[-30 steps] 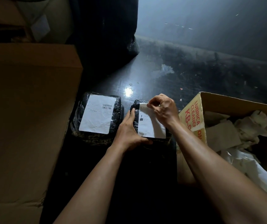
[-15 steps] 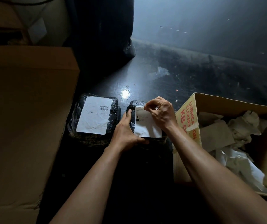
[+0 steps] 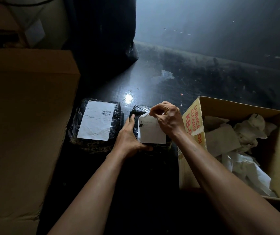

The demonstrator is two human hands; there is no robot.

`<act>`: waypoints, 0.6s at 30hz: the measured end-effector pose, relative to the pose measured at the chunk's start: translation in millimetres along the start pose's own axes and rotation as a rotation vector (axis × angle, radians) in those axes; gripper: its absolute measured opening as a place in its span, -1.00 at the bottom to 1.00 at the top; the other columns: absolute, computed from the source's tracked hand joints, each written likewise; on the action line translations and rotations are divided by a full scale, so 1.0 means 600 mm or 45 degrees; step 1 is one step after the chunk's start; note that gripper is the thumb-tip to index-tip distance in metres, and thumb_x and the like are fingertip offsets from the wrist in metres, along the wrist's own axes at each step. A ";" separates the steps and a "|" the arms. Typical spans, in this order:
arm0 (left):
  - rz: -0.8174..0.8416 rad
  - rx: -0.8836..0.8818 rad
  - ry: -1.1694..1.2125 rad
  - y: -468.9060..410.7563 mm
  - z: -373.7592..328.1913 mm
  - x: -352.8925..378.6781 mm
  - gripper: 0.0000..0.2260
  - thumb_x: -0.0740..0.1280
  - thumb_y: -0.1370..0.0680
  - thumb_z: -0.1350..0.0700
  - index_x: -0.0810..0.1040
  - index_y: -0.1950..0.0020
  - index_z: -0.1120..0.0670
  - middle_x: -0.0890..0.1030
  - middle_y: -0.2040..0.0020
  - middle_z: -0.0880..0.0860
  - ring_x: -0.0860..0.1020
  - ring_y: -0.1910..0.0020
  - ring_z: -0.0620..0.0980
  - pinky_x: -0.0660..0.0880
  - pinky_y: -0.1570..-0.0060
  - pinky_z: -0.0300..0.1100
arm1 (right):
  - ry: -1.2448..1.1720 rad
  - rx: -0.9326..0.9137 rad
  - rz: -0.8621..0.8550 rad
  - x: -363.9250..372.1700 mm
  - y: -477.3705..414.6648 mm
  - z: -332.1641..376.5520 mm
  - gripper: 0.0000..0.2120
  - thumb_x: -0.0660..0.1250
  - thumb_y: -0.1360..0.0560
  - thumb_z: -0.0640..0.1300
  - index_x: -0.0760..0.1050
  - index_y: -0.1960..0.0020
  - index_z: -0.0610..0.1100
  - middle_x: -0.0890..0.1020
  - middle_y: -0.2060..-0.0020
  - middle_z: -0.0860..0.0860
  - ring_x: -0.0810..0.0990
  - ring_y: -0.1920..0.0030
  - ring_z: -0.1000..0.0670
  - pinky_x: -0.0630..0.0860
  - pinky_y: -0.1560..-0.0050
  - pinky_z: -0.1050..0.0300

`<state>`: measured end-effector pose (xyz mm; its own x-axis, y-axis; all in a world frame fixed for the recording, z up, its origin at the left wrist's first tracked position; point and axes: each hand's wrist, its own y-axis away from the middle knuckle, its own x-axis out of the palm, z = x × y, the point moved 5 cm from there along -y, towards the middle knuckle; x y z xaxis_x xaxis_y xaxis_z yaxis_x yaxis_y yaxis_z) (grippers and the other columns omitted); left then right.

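Left of our fingers lies a second parcel [image 3: 116, 126]. Our left hand [image 3: 129, 138] clasps the parcel [image 3: 139, 110] by its left edge, thumb hooked under its near end. Its label [image 3: 152, 134] runs lengthwise away from us; our right hand [image 3: 168, 119] pinches the curled far corner.

A dark, glossy floor [image 3: 152, 85] fills the middle of the frame, with a bright glare spot [image 3: 128, 98]. A scuffed bluish-grey wall [image 3: 220, 22] rises at upper right. A big cardboard box [image 3: 25, 116] stands at left.
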<state>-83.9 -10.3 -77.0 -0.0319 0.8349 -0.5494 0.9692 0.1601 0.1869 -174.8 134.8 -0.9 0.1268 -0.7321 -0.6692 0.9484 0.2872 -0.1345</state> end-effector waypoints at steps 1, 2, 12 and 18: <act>0.005 0.001 -0.002 -0.001 0.000 0.000 0.33 0.65 0.00 -0.21 -0.02 -0.61 -0.02 0.07 -0.61 -0.02 0.13 -0.55 -0.09 0.18 -0.49 -0.16 | 0.009 -0.006 0.006 0.000 0.000 0.002 -0.95 0.52 -0.45 -0.19 0.70 0.14 -0.06 0.65 0.17 0.07 0.63 0.18 0.12 0.56 0.16 0.27; 0.012 0.002 -0.007 -0.002 -0.001 0.000 0.33 0.65 0.00 -0.21 -0.02 -0.61 -0.01 0.07 -0.61 -0.02 0.13 -0.55 -0.09 0.18 -0.50 -0.13 | 0.018 -0.009 0.012 0.000 0.001 0.004 -0.95 0.52 -0.45 -0.20 0.70 0.14 -0.07 0.65 0.17 0.08 0.62 0.18 0.14 0.55 0.16 0.30; 0.036 0.007 -0.045 -0.007 -0.002 0.001 0.35 0.65 0.01 -0.21 -0.02 -0.61 0.01 0.08 -0.61 0.00 0.11 -0.56 -0.09 0.16 -0.51 -0.12 | 0.067 -0.007 0.025 -0.008 0.011 0.022 -0.93 0.49 -0.48 -0.10 0.70 0.09 -0.10 0.64 0.15 0.03 0.64 0.15 0.05 0.59 0.11 0.14; 0.050 0.004 -0.064 -0.009 -0.003 0.001 0.36 0.64 0.03 -0.24 -0.02 -0.61 0.01 0.08 -0.61 0.00 0.14 -0.55 -0.06 0.21 -0.50 -0.06 | 0.089 0.013 0.003 -0.007 0.015 0.026 -0.90 0.48 -0.48 -0.07 0.70 0.10 -0.10 0.63 0.17 0.07 0.62 0.18 0.10 0.59 0.11 0.13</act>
<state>-89.8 -9.6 -76.9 0.0180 0.8129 -0.5821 0.9704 0.1261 0.2062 -162.4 130.8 12.1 0.1090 -0.6864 -0.7190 0.9511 0.2823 -0.1252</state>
